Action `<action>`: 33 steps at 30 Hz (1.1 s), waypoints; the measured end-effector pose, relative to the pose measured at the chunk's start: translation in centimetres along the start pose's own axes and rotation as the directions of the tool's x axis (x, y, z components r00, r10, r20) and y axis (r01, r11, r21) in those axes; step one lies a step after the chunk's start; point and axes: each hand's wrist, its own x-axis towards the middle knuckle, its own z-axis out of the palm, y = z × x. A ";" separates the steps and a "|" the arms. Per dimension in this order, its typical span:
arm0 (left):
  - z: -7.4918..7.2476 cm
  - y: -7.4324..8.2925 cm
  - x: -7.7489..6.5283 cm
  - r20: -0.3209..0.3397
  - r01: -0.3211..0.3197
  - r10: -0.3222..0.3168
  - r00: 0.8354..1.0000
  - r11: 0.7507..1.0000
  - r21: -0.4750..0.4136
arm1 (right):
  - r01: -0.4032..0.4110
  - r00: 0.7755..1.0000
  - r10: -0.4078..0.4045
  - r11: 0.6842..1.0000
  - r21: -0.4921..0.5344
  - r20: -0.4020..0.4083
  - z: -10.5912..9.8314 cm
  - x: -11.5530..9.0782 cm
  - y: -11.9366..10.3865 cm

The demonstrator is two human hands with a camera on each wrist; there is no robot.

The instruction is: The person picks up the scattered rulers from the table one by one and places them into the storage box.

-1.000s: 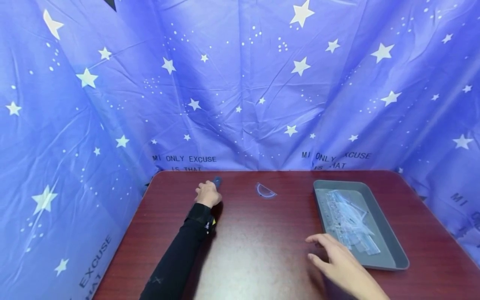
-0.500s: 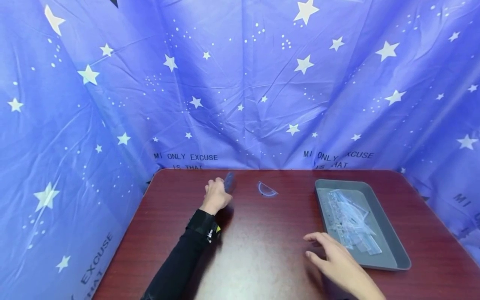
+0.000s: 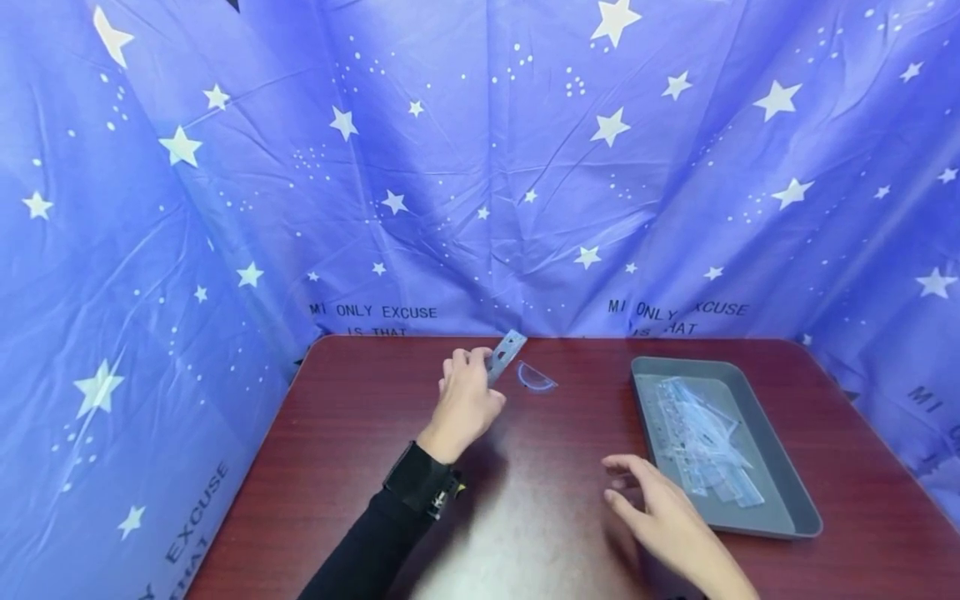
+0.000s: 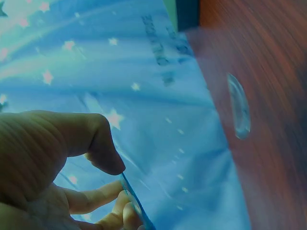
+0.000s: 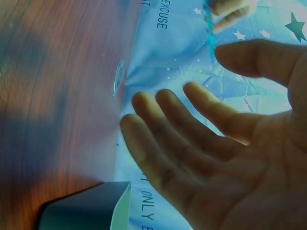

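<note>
In the head view my left hand (image 3: 467, 404) pinches a clear plastic ruler (image 3: 507, 353), raised over the back of the table. The left wrist view shows the thumb on one face of the ruler (image 4: 134, 203) and the fingertips on the other. My right hand (image 3: 663, 518) hovers left of the tray's near part with relaxed fingers and nothing in them; the right wrist view shows its bare palm (image 5: 230, 158). A clear protractor (image 3: 536, 379) lies flat on the table, just right of the held ruler.
At the right stands a grey tray (image 3: 783, 467) with a pile of clear rulers and set squares (image 3: 705, 442) inside. The reddish-brown wooden table (image 3: 570, 433) ends at a blue star-patterned curtain (image 3: 480, 167) at the back and sides.
My left hand has lifted the ruler and carried it right, towards the protractor. My right hand has shifted only slightly left.
</note>
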 end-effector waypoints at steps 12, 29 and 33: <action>1.1 4.3 -4.9 -0.110 -0.215 0.215 0.970 0.977 0.006 | -0.066 0.995 0.080 0.971 0.229 -0.054 -0.2 0.7 -1.0; 4.3 6.8 -10.3 -0.113 -0.359 0.368 0.923 0.929 0.088 | 0.004 0.999 0.019 0.767 0.642 -0.028 0.7 0.7 -2.3; 5.0 6.7 -11.0 -0.130 -0.368 0.378 0.917 0.925 0.092 | -0.109 0.988 0.155 0.713 0.692 -0.003 1.0 0.7 -2.7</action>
